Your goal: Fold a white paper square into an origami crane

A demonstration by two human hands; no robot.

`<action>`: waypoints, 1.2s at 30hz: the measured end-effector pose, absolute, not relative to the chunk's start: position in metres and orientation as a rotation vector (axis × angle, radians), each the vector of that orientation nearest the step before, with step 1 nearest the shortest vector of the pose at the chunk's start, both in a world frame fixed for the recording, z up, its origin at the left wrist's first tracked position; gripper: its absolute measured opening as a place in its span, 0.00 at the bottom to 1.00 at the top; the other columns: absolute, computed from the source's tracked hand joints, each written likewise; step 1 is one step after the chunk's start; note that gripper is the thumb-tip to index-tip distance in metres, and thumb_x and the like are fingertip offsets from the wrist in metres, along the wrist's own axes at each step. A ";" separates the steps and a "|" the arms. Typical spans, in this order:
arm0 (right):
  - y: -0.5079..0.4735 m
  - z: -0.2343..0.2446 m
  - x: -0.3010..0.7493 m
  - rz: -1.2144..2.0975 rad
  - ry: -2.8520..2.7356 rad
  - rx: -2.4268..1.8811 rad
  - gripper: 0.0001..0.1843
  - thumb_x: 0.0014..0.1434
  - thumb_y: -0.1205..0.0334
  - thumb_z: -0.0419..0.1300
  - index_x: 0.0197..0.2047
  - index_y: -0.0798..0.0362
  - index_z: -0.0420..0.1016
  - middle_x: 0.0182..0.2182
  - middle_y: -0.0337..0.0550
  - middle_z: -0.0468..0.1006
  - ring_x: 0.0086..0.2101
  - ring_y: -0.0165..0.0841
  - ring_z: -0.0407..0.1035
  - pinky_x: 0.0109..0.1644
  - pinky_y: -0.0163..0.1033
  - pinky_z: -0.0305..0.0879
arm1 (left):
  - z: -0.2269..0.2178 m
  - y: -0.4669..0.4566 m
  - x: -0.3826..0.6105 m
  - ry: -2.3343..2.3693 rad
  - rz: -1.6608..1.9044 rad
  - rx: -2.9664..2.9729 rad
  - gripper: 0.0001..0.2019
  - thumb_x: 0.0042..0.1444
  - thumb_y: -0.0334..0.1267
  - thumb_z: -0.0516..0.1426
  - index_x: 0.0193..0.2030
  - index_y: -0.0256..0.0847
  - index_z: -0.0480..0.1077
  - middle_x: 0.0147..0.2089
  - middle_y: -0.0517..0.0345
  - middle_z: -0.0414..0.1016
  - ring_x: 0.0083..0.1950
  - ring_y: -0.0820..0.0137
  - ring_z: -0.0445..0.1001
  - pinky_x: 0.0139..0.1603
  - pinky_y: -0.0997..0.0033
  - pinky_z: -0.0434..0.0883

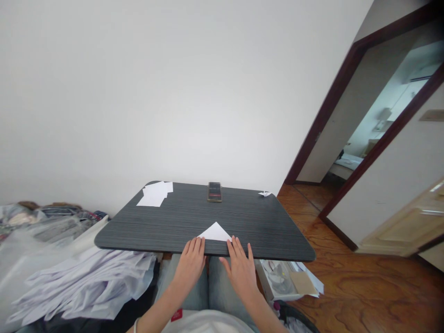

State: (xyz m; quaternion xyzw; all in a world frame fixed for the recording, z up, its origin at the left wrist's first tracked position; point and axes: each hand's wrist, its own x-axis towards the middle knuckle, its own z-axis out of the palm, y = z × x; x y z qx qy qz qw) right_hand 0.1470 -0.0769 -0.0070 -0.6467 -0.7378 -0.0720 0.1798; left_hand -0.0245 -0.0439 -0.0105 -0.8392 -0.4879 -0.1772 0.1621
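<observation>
1. White wall (173, 92) filled the background; taking the tabletop as the dial, with twelve toward that wall, a dark-red door frame (321, 115) leaned at two, cut off by the picture's top and right edges, and the room beyond showed only in part.
2. On the dark, wood-grained table (249, 215), a white paper triangle (215, 232) lay near the edge at six, its apex pointing to twelve, its two lower corners partly covered by fingers.
3. At its left corner, the left hand (193, 253) lay flat and unclosed, fingers close together; its thumb was hard to make out.
4. At the right corner, the right hand (239, 262) rested wide, thumb spread away; the fingertips hid the paper beneath.
5. Overlapping white sheets (154, 193) lay at ten, too merged to count. A small device (214, 190) stood at twelve, its screen unreadable, and at two a small white paper piece (265, 194) had folds too tiny to follow.
6. Off the table, pale garments (93, 282) lay heaped at eight, while at five the tabletop partly hid a white box (263, 280).
</observation>
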 end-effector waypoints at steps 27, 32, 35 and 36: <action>-0.069 -0.008 0.144 -0.156 -2.127 -1.764 0.25 0.60 0.50 0.44 0.57 0.52 0.58 0.57 0.51 0.59 0.56 0.41 0.52 0.58 0.53 0.40 | -0.006 -0.049 -0.022 -1.459 -0.418 -2.356 0.23 0.52 0.25 0.47 0.56 0.37 0.57 0.50 0.44 0.66 0.52 0.58 0.62 0.50 0.56 0.59; -0.072 -0.013 0.158 -0.184 -2.118 -1.762 0.26 0.61 0.50 0.41 0.58 0.54 0.56 0.57 0.51 0.59 0.55 0.41 0.53 0.58 0.54 0.38 | -0.005 -0.051 -0.025 -1.485 -0.393 -2.339 0.24 0.52 0.26 0.47 0.58 0.41 0.55 0.51 0.46 0.65 0.52 0.58 0.61 0.49 0.55 0.59; -0.073 -0.018 0.166 -0.223 -2.115 -1.760 0.28 0.61 0.49 0.40 0.58 0.56 0.55 0.57 0.52 0.58 0.56 0.41 0.53 0.58 0.54 0.39 | -0.004 -0.050 -0.027 -1.492 -0.401 -2.330 0.25 0.52 0.26 0.47 0.58 0.42 0.55 0.50 0.47 0.65 0.51 0.58 0.62 0.48 0.56 0.59; -0.073 -0.019 0.168 -0.234 -2.103 -1.768 0.28 0.61 0.49 0.40 0.58 0.56 0.55 0.57 0.51 0.58 0.56 0.41 0.53 0.58 0.54 0.39 | -0.004 -0.051 -0.027 -1.500 -0.407 -2.320 0.25 0.52 0.26 0.47 0.58 0.42 0.55 0.49 0.47 0.65 0.51 0.58 0.62 0.48 0.56 0.60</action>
